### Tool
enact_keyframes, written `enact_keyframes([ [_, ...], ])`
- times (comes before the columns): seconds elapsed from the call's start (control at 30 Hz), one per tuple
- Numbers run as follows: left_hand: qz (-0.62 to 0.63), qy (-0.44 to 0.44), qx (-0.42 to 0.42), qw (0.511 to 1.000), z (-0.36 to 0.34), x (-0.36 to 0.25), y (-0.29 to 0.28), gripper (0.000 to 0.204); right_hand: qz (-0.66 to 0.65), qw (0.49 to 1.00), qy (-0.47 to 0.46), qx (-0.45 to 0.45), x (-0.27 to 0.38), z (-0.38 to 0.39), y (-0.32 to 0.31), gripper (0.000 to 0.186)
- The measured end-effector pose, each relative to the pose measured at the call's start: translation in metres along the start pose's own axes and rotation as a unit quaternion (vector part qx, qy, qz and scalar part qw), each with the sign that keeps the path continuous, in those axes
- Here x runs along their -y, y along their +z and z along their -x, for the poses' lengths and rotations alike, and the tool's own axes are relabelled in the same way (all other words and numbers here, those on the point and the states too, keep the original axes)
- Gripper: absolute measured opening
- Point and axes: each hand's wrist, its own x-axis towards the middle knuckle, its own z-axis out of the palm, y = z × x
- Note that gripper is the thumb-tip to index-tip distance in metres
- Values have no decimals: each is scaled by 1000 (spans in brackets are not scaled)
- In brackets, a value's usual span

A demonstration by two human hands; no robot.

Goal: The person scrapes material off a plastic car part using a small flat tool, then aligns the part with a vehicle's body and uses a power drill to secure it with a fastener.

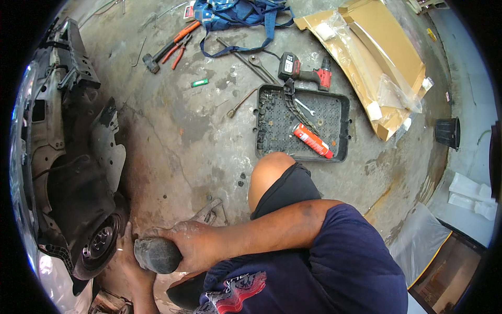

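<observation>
My right hand point(197, 242) is closed around a dark tool with a rounded end point(158, 256); its kind is hidden by the angle. Just left of it, my left hand point(129, 257) has its fingers stretched out along the edge of a dark wheel point(100, 242), partly covered by the tool. A small white stick point(121, 249) shows at those fingers. The wheel sits low in the stripped front of a vehicle point(55, 125), beside a bent metal panel point(111, 144). Where the tool's front end touches is out of sight.
On the concrete floor are a black tray point(272, 133) with a red spray can point(312, 141), a cordless drill point(308, 73), a hammer point(170, 47), red-handled pliers point(181, 51) and a blue bag point(235, 15). Opened cardboard point(376, 68) lies far right; a black bucket point(447, 133) stands beyond.
</observation>
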Motion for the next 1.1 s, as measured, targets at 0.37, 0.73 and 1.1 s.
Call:
enact_keyframes([
  [0.37, -59, -287, 55, 955, 43, 195, 5, 38, -208, 967, -129, -73, 15, 10, -29, 85],
  [0.73, 578, -232, -122, 773, 11, 25, 93, 66, 137, 989, -16, -45, -25, -22, 26, 107],
  [1.1, 515, -484, 157, 690, -35, 73, 175, 59, 225, 950, 187, -106, -49, -5, -196, 53],
])
